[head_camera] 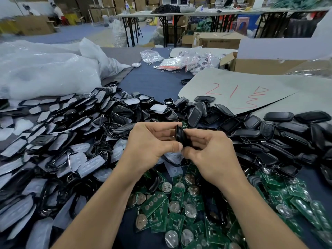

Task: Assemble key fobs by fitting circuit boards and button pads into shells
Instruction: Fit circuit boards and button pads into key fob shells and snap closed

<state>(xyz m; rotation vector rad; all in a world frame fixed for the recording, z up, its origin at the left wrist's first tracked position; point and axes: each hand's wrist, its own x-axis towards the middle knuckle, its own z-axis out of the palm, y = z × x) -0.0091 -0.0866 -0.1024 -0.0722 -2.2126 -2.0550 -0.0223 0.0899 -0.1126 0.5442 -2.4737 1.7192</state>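
- Both the left hand [152, 142] and the right hand [210, 153] are pinching a smooth, rounded black shell [180, 135] edge-on between thumbs and curled fingers, just above the heaps.
- Flat green boards [177, 194] carrying round silvery coin cells are lying piled below the wrists.
- Milky, dimpled rubber pads [86, 164] in black frames are spreading to the left.
- Matte black shell halves [278, 130] are heaping on the right of the dark blue worktop [152, 81].
- Crinkled clear bags [45, 72] are sitting far left.

Blue floor [77, 35], folding tables [143, 14], cardboard boxes [217, 41]
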